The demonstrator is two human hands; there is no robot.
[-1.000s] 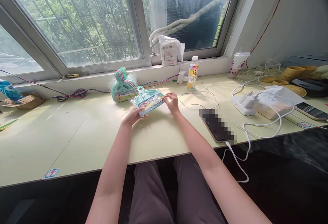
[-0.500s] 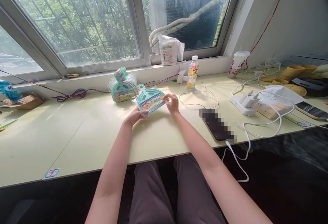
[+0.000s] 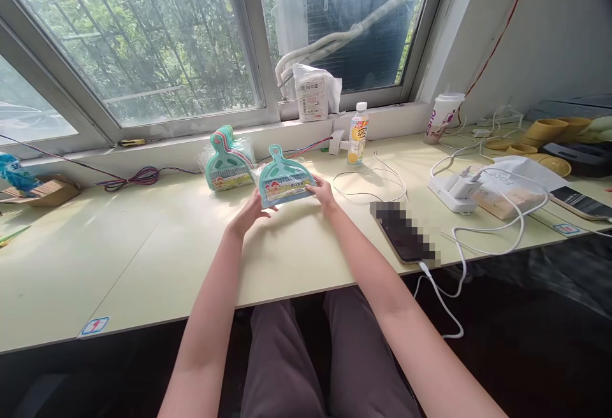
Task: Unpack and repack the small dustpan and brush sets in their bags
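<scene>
A teal mini dustpan set in a clear wrapper (image 3: 285,178) stands almost upright over the pale green table (image 3: 143,259), its handle pointing up. My left hand (image 3: 252,209) grips its lower left corner and my right hand (image 3: 324,192) grips its lower right edge, fingers closed on the wrapper. Just behind and to the left, a stack of the same packaged dustpans (image 3: 227,160) leans near the window sill.
A phone (image 3: 404,233) on a white cable lies right of my right arm. Behind it are a loose white cord (image 3: 370,179), a drink bottle (image 3: 356,134), a charger block (image 3: 454,190), a cup (image 3: 442,117) and yellow bowls (image 3: 549,131). Coloured wires (image 3: 134,177) run along the sill.
Both hands have turned the packaged dustpan from lying tilted to standing upright with the handle up, and moved it slightly away from me toward the stack.
</scene>
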